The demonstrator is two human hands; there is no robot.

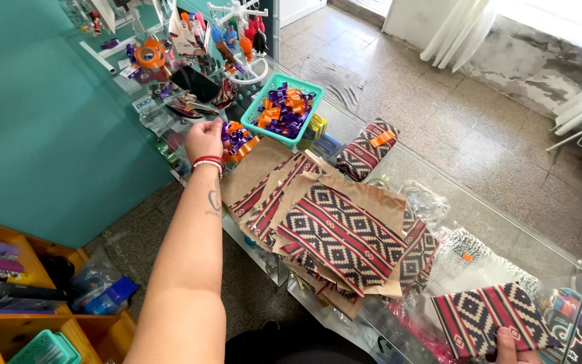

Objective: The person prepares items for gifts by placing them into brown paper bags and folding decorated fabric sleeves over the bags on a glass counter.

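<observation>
- My left hand (204, 139) reaches, fingers curled onto purple and orange clips (237, 140) beside the teal basket (259, 105).
- My right hand (510, 345) pinches a patterned pouch (486, 315) at the glass counter's (506, 232) near edge.
- Patterned paper bags (335, 232) overhang that edge; open floor lies beyond.

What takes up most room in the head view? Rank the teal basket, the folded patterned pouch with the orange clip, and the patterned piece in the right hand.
1. Patterned piece in the right hand, though it is nearest the camera.
2. Teal basket, looks only slightly smaller; unsure.
3. Folded pouch with orange clip.
</observation>
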